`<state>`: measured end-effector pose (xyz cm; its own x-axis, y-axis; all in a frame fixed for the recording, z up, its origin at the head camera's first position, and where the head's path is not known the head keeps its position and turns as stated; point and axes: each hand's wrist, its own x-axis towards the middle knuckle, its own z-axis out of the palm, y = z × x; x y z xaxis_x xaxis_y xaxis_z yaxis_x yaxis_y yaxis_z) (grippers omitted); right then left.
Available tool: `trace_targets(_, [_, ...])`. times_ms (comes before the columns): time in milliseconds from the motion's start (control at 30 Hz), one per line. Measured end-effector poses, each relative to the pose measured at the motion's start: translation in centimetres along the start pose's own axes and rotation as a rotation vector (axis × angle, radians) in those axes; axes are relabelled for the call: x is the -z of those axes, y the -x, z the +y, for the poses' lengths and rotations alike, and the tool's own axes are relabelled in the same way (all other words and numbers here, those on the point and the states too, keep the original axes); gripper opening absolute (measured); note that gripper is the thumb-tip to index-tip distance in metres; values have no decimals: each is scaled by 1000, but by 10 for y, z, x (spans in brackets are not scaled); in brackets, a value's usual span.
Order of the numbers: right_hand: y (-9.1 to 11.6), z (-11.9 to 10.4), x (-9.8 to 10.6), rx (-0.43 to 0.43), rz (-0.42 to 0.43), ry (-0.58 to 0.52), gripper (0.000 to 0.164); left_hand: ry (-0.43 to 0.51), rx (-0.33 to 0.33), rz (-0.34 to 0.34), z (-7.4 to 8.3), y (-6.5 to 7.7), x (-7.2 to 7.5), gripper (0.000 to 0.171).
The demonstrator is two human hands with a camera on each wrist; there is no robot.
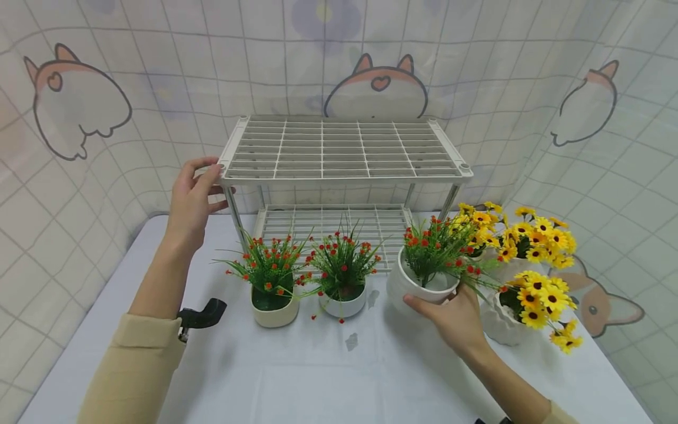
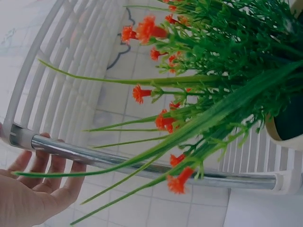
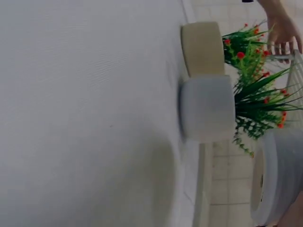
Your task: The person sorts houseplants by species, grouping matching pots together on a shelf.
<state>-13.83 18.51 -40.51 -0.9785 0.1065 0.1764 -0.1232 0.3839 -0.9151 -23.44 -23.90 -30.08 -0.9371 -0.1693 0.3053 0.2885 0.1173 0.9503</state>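
At the front left corner of a white two-tier wire rack [image 1: 339, 178], my left hand [image 1: 192, 203] grips the upper shelf, thumb on top and fingers by the metal post [image 2: 94, 156]. My right hand [image 1: 458, 318] holds a white round pot [image 1: 396, 288] with red-flowered green plants [image 1: 434, 250], thumb on its near side. This pot hangs above the tabletop, tilted in the right wrist view, with a shadow below it. Before the rack stand a cream pot [image 1: 275, 316] and a smaller white pot [image 1: 344, 307], both with red flowers.
Several white pots with yellow flowers [image 1: 535, 297] cluster on the right of the white-covered table [image 1: 296, 377]. The rack's lower shelf [image 1: 333, 221] lies behind the red-flowered pots. A tiled-pattern curtain [image 1: 185, 76] hangs behind and at the sides.
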Motion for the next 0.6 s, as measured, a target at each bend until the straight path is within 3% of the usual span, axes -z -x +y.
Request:
trace_targets(433, [2, -60, 14, 146, -46, -26, 93, -59, 14, 15, -1, 0, -1, 43])
trace_targets(600, [-2, -83, 16, 197, -68, -27, 95, -5, 14, 20, -2, 1, -2, 41])
